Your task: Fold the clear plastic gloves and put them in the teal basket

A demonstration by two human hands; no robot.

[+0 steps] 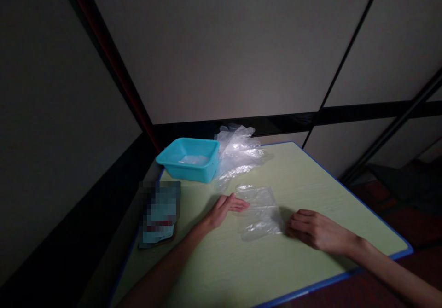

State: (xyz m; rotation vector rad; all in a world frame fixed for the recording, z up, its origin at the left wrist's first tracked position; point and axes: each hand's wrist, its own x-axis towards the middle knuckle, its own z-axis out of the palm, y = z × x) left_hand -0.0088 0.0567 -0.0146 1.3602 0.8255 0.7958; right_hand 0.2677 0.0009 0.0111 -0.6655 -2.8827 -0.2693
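Observation:
A thin clear plastic piece, which looks like a folded disposable glove, lies flat on the table in front of me. My left hand is open, its stretched fingers resting at the left edge of the plastic. Just beside the opposite edge, my right hand is closed with the fingers curled downward. Its fingertips are partly hidden, so I cannot tell whether they pinch anything. Farther back, a loose heap of clear plastic gloves shines next to a turquoise basin. Some clear plastic sits inside the basin.
The pale yellow-green table has a blue rim. A blurred-out flat object lies near its left edge, beside my left forearm. Light panels with dark strips rise behind the table.

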